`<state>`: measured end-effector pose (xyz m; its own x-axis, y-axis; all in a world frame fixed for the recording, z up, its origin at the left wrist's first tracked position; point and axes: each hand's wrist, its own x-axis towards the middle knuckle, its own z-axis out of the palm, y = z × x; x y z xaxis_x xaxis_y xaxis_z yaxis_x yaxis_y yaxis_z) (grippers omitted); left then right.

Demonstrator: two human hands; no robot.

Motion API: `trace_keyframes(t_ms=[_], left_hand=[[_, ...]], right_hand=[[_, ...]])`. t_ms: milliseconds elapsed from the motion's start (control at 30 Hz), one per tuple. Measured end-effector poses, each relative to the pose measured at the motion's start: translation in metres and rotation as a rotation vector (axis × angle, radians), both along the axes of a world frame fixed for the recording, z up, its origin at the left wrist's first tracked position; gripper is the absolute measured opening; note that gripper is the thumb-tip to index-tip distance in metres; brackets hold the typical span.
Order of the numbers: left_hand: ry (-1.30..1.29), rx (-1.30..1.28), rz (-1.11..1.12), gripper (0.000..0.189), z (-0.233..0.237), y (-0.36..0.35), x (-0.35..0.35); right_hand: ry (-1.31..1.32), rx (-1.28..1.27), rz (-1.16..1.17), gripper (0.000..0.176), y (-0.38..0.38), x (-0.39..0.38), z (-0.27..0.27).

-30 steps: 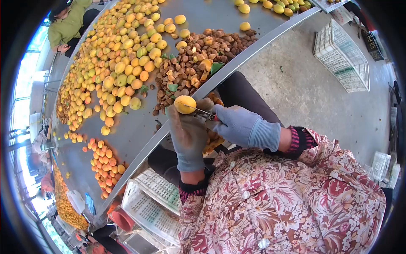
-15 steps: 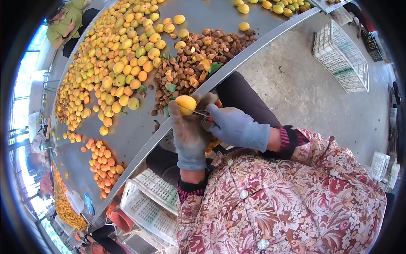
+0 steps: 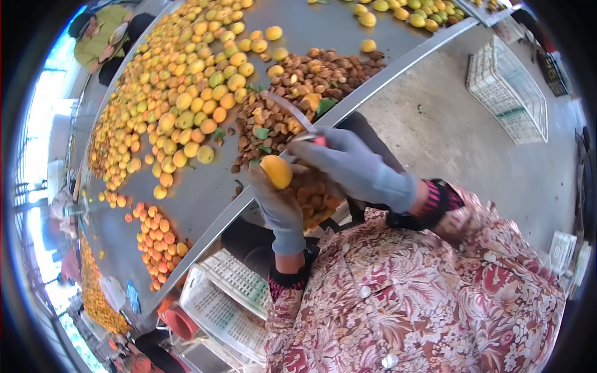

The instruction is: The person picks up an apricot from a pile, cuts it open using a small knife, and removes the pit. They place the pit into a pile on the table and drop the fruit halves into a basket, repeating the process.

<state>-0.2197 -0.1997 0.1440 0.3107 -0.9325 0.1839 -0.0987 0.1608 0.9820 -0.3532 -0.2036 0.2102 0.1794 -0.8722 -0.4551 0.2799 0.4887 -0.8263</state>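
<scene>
Both my hands wear grey work gloves. My left hand (image 3: 277, 208) is closed around a yellow apricot (image 3: 276, 172) near the table's edge. In my right hand (image 3: 360, 163) is a knife (image 3: 292, 112) with a red handle, its blade pointing up and away over the pile of brown pits (image 3: 280, 121). The blade is apart from the fruit. Below my hands, partly hidden by them, lie orange apricot pieces (image 3: 316, 205). Whole apricots (image 3: 186, 118) cover much of the metal table, and a smaller group of orange ones (image 3: 158, 242) lies nearer the left.
The table's metal rim (image 3: 385, 81) runs diagonally in front of me. White plastic crates stand below it at left (image 3: 227, 298) and on the floor at right (image 3: 507, 90). A red bucket (image 3: 180, 320) is beside the left crate. Another person (image 3: 102, 40) sits across the table.
The knife has come away from the apricot and swung upward with my right hand. My left hand still holds the apricot, now tilted more upright and slightly lower.
</scene>
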Motion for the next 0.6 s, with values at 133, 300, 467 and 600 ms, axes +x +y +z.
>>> trace_keyframes(t_ms=[133, 300, 467, 600], left_hand=[[-0.437, -0.080, -0.198, 0.033, -0.022, -0.005, 0.029], [-0.566, -0.336, 0.048, 0.033, 0.009, -0.008, 0.016], [-0.843, -0.411, -0.066, 0.031, 0.014, -0.014, 0.020], [-0.364, -0.238, -0.051, 0.030, 0.017, -0.018, -0.001]], right_hand=[[0.046, -0.048, 0.022, 0.037, -0.017, 0.028, -0.032], [-0.067, -0.038, -0.031, 0.039, -0.015, 0.034, -0.023], [-0.070, 0.006, -0.056, 0.038, -0.022, 0.042, -0.025], [0.134, -0.213, -0.278, 0.038, -0.028, 0.060, -0.036]])
